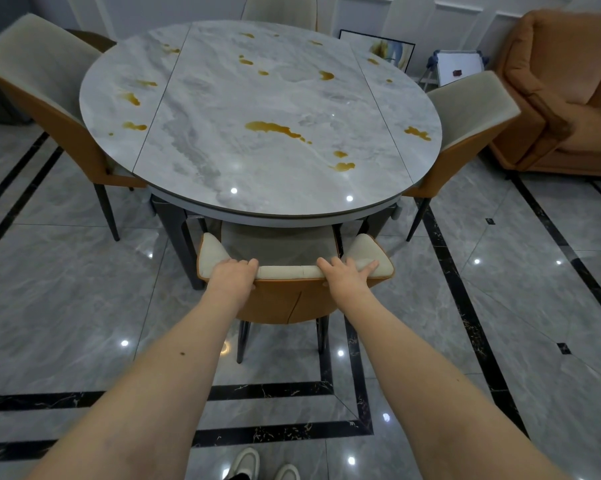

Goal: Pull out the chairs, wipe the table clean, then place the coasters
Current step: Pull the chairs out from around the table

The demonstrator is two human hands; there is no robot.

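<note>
- Cream padding along the top of the near chair (294, 271) sat under both your hands, the orange shell of its back facing you.
- Your left hand (232, 274) lay over the top edge left of centre, fingers curled forward over the padding and gripping it.
- Your right hand (347, 271) held the same edge right of centre, fingers spread and hooked over the cream rim, with the thumb side toward the middle.
- A bare strip of padding showed between your two hands; neither hand touched the other.
- The chair's seat was tucked under the near rim of the table (202, 161), its back just beside the table edge.
- The table was a round grey marble-look top with two straight seams running front to back.
- Amber spills (275, 129) were scattered across the top, the largest streak near the centre and smaller blots toward the left, right and far edges.
- A left chair (46, 81) and a right chair (465, 112) stood pushed against the table's sides, and a far chair (280, 8) showed behind it.
- The floor (67, 289) was glossy grey tile with black inlay bands, catching small ceiling-light reflections.
- An orange sofa (565, 88) stood at the right, and a framed picture (378, 50) and a small whiteboard (458, 65) leaned by the white panelled wall.
- Your shoes (247, 462) showed at the bottom edge.
</note>
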